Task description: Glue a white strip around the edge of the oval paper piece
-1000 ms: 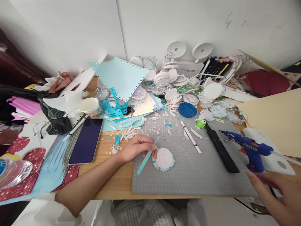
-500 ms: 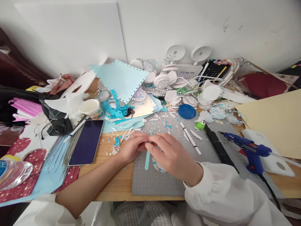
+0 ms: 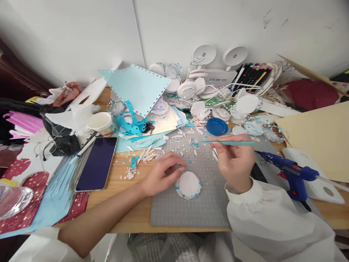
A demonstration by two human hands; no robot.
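Note:
A white paper disc [image 3: 189, 184] edged with small blue dots lies on the grey cutting mat [image 3: 207, 203]. My left hand [image 3: 163, 174] rests on the mat just left of the disc, fingers curled with the tips touching its upper left rim. My right hand [image 3: 236, 158] is raised to the right of the disc and pinches a thin teal paper strip [image 3: 227, 143], which lies level and points left and right. The white sleeve of my right arm covers the mat's near right corner.
A blue glue gun [image 3: 289, 173] lies right of my right hand. A blue lid [image 3: 217, 126] sits at the mat's far edge. A phone [image 3: 96, 163] and paper cup [image 3: 101, 123] are to the left. Paper scraps, white discs and markers [image 3: 252, 74] crowd the back.
My right hand came in from the glue gun side, took the teal strip from my left hand and lifted it to the right. My left hand let go and settled by the disc.

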